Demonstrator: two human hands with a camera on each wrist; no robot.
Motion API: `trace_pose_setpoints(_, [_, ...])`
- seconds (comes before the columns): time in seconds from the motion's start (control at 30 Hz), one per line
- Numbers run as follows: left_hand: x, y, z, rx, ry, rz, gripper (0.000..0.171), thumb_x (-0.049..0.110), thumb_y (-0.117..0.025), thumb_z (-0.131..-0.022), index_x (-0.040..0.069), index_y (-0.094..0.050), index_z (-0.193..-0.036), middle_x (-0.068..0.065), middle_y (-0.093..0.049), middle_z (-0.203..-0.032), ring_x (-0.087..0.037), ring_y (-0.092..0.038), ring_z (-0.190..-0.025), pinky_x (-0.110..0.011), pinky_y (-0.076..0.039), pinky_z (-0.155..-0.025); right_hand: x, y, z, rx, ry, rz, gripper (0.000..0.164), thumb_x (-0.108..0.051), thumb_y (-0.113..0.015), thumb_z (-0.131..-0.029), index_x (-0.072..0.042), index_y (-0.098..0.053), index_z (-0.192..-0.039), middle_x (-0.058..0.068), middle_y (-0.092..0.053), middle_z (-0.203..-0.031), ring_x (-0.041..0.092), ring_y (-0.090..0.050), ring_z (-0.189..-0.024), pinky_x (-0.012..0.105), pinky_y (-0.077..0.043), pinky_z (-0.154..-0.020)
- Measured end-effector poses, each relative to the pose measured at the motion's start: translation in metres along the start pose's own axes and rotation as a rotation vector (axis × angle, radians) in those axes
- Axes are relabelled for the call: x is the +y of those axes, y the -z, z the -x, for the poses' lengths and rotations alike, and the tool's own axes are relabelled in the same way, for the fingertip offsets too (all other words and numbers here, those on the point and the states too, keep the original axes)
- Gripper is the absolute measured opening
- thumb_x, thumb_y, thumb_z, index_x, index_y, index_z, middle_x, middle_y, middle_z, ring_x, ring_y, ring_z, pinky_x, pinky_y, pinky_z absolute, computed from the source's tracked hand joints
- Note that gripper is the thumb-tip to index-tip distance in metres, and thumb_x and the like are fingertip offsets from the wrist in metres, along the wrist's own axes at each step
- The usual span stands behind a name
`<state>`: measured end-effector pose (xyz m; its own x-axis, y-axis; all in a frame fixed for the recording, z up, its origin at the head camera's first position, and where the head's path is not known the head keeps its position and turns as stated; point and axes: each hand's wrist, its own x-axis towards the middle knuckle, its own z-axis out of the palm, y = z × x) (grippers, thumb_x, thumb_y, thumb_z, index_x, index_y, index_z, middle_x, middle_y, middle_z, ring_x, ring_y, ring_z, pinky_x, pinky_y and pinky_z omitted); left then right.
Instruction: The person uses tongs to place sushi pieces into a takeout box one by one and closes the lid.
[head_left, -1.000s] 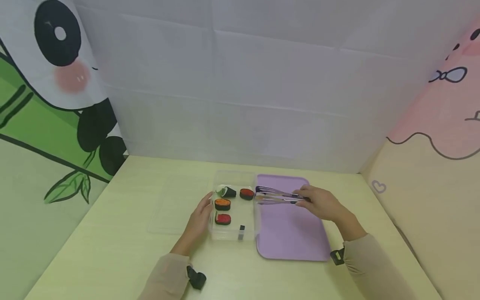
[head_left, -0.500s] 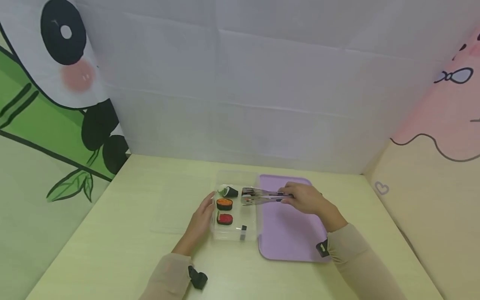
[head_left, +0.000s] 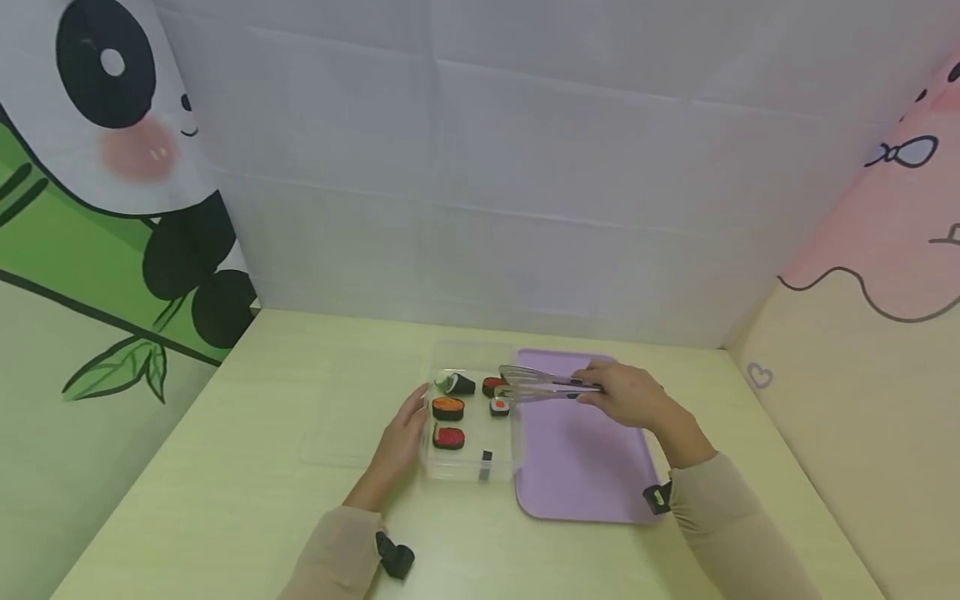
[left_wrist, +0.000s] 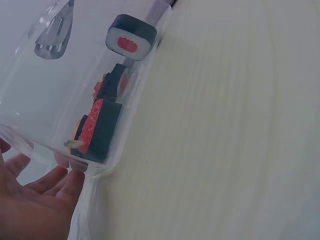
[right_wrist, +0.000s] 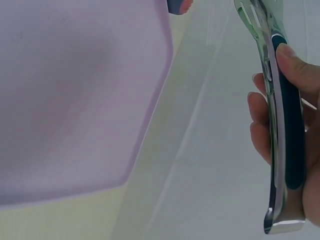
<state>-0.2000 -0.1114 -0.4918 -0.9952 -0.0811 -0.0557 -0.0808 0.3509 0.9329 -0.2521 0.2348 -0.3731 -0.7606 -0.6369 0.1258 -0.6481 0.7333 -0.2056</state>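
Observation:
In the head view my left hand (head_left: 401,437) rests against the left wall of a clear plastic container (head_left: 472,471), its fingertips touching the wall. My right hand (head_left: 626,396) grips metal tongs (head_left: 543,385) with dark handle grips. Their arms stand apart at the container's right side, with nothing visibly pinched. Just below the tongs lies a small sushi roll (head_left: 499,407), white with a red centre. Also inside are a red-topped sushi (head_left: 492,386), partly behind the tongs, a cone-shaped roll (head_left: 459,383), an orange-topped sushi (head_left: 447,407) and another red-topped sushi (head_left: 448,437).
A purple tray (head_left: 577,492) lies right beside the container, under my right hand. To the left a faint clear lid (head_left: 352,417) lies flat on the pale table (head_left: 225,500). A whitish sheet (head_left: 480,208) rises behind the table.
The tongs went left over the container, then drew back slightly right with their arms parted. The small white roll with the red centre now lies released inside. My left hand stayed put.

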Motion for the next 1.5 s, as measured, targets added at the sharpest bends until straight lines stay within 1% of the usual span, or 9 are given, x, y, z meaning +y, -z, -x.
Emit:
trace_pose_setpoints(0.13, [0.0,-0.001,0.0,-0.011,-0.007,0.012,0.049,0.027,-0.036,-0.105,0.019,-0.033,-0.153,-0.021,-0.04,-0.148,-0.04,-0.034,-0.136,-0.058,-0.025,-0.109,0.009,0.0,0.013,0.016,-0.053,-0.046,0.032,-0.019,-0.069,-0.091,-0.005,-0.067,-0.12,0.001,-0.063,-0.102,0.01,-0.049,-0.073,0.034,-0.044,-0.063])
trace_pose_setpoints(0.3, [-0.002,-0.001,0.0,-0.016,0.006,0.012,0.049,0.028,-0.035,-0.105,0.02,-0.033,-0.153,-0.02,-0.039,-0.149,-0.04,-0.033,-0.137,-0.058,-0.025,-0.109,0.014,-0.004,0.034,0.049,-0.12,-0.139,0.035,-0.02,-0.07,-0.091,-0.006,-0.065,-0.122,-0.001,-0.057,-0.094,0.012,-0.048,-0.073,0.031,-0.041,-0.061])
trace_pose_setpoints(0.47, [-0.001,0.001,0.001,-0.014,0.001,0.004,0.049,0.029,-0.035,-0.105,0.022,-0.033,-0.153,-0.019,-0.039,-0.149,-0.04,-0.033,-0.137,-0.059,-0.024,-0.109,0.018,-0.009,0.051,0.102,-0.179,-0.213,0.04,-0.017,-0.072,-0.089,0.0,-0.063,-0.124,0.003,-0.058,-0.096,0.015,-0.05,-0.076,0.031,-0.042,-0.062])
trace_pose_setpoints(0.77, [-0.001,0.007,0.004,-0.016,-0.004,-0.001,0.049,0.029,-0.034,-0.105,0.022,-0.031,-0.153,-0.021,-0.038,-0.149,-0.04,-0.032,-0.137,-0.059,-0.024,-0.109,0.034,-0.036,0.069,0.196,-0.307,-0.328,0.044,-0.009,-0.075,-0.086,0.003,-0.06,-0.125,0.011,-0.058,-0.095,0.016,-0.049,-0.072,0.027,-0.044,-0.058])
trace_pose_setpoints(0.97, [-0.005,0.01,0.002,-0.019,-0.011,0.0,0.049,0.029,-0.034,-0.105,0.021,-0.031,-0.153,-0.022,-0.038,-0.149,-0.041,-0.033,-0.136,-0.06,-0.025,-0.108,0.046,-0.044,0.081,0.195,-0.454,-0.408,0.052,-0.014,-0.073,-0.088,0.003,-0.053,-0.133,0.02,-0.056,-0.107,0.017,-0.05,-0.067,0.027,-0.044,-0.051])
trace_pose_setpoints(1.13, [-0.007,0.01,0.0,-0.024,0.001,-0.002,0.049,0.03,-0.033,-0.106,0.022,-0.03,-0.154,-0.021,-0.038,-0.149,-0.04,-0.033,-0.137,-0.059,-0.024,-0.109,0.058,-0.05,0.088,0.181,-0.549,-0.446,0.056,-0.021,-0.07,-0.092,0.003,-0.048,-0.137,0.029,-0.05,-0.127,0.023,-0.055,-0.076,0.031,-0.047,-0.056])
trace_pose_setpoints(1.33, [-0.007,0.01,-0.002,-0.03,0.018,0.005,0.049,0.031,-0.032,-0.106,0.023,-0.029,-0.154,-0.02,-0.037,-0.15,-0.04,-0.031,-0.138,-0.059,-0.023,-0.109,0.066,-0.058,0.092,0.166,-0.624,-0.513,0.056,-0.019,-0.067,-0.093,0.005,-0.045,-0.139,0.03,-0.048,-0.128,0.024,-0.059,-0.067,0.032,-0.047,-0.052])
trace_pose_setpoints(1.4, [-0.007,0.011,-0.002,-0.032,0.019,0.007,0.049,0.031,-0.032,-0.106,0.023,-0.029,-0.154,-0.02,-0.036,-0.15,-0.04,-0.031,-0.138,-0.059,-0.023,-0.109,0.068,-0.06,0.094,0.161,-0.645,-0.508,0.057,-0.019,-0.065,-0.094,0.006,-0.042,-0.14,0.031,-0.048,-0.128,0.025,-0.059,-0.069,0.033,-0.047,-0.055])
trace_pose_setpoints(1.5, [-0.006,0.011,-0.002,-0.034,0.019,0.007,0.049,0.03,-0.032,-0.106,0.022,-0.029,-0.154,-0.02,-0.036,-0.15,-0.04,-0.031,-0.138,-0.06,-0.023,-0.109,0.071,-0.064,0.097,0.148,-0.682,-0.514,0.06,-0.019,-0.062,-0.096,0.01,-0.037,-0.141,0.035,-0.044,-0.131,0.035,-0.062,-0.085,0.042,-0.053,-0.069])
